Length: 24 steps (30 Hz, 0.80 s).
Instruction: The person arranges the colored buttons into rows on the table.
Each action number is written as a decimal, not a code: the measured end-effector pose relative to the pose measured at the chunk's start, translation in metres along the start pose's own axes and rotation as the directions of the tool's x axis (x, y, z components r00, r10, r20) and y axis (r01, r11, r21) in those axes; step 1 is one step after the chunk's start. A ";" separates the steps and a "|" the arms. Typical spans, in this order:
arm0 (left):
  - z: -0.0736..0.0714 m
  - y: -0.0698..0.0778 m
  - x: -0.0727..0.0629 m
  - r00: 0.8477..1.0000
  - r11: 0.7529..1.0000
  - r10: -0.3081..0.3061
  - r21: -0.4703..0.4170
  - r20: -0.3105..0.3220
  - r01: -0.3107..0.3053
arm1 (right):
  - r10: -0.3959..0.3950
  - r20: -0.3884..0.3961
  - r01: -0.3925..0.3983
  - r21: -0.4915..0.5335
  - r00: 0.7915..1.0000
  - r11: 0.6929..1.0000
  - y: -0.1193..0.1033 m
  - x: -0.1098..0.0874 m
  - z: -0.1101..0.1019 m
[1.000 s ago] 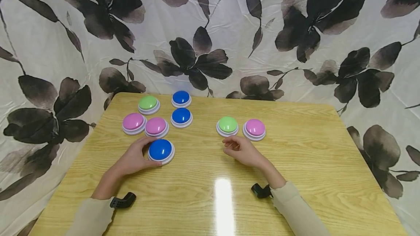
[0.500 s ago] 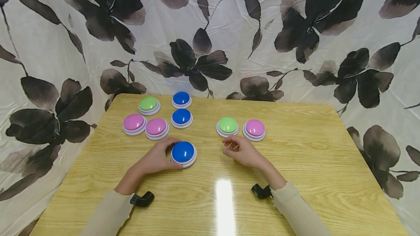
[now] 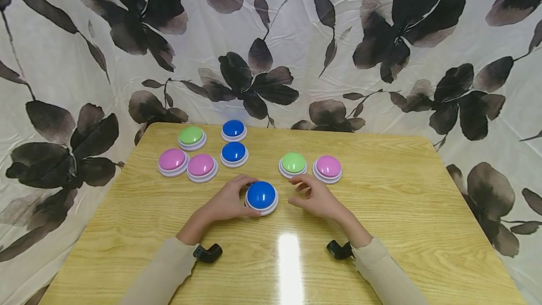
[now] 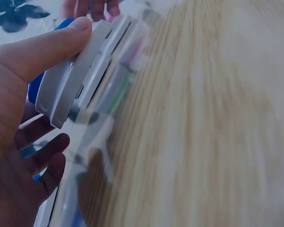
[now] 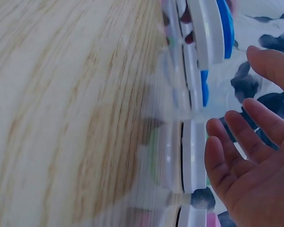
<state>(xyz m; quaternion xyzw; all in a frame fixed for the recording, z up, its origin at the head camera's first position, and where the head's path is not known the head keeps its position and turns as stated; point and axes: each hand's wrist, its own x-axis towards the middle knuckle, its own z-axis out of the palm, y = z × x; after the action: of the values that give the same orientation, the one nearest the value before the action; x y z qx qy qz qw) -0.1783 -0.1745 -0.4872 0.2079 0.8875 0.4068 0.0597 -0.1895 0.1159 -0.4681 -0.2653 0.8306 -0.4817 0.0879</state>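
Note:
My left hand (image 3: 230,200) grips a blue push button (image 3: 261,195) by its white base, thumb on the near side and fingers on the far side. In the left wrist view that button (image 4: 61,85) is lifted off the table and tilted. Just to its right hovers my right hand (image 3: 315,196), fingers loosely bent and holding nothing. Beyond the right hand sit a green button (image 3: 293,162) and a pink button (image 3: 328,167), side by side. The right wrist view has the held blue button (image 5: 208,33) above the fingertips, apart from them.
At the left back stand a green button (image 3: 191,136), two pink buttons (image 3: 172,160) and two blue buttons (image 3: 233,152) on the wooden table (image 3: 402,192). A floral cloth (image 3: 271,27) hangs behind the table's far edge.
My left hand has carried the blue button rightward, from below the pink buttons to near the right hand. The right hand has stayed in about the same place, its fingers spread slightly wider.

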 end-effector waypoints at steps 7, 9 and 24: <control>0.014 0.010 0.016 1.000 0.999 0.027 0.018 0.012 -0.028 | 0.027 -0.010 -0.027 0.000 1.000 1.000 0.004 -0.004 -0.002; 0.018 0.013 0.019 0.999 0.999 0.041 0.019 0.015 -0.041 | 0.034 -0.013 -0.034 0.005 0.999 0.999 0.005 -0.005 -0.003; 0.036 0.032 0.042 0.994 0.995 0.098 -0.014 0.057 -0.098 | 0.024 -0.021 -0.024 0.021 0.999 1.000 0.007 -0.016 -0.012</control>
<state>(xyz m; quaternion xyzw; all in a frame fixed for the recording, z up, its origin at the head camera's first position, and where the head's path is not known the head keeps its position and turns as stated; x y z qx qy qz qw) -0.1960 -0.1127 -0.4842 0.2625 0.8719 0.4081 0.0661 -0.1831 0.1358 -0.4696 -0.2493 0.8296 -0.4920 0.0874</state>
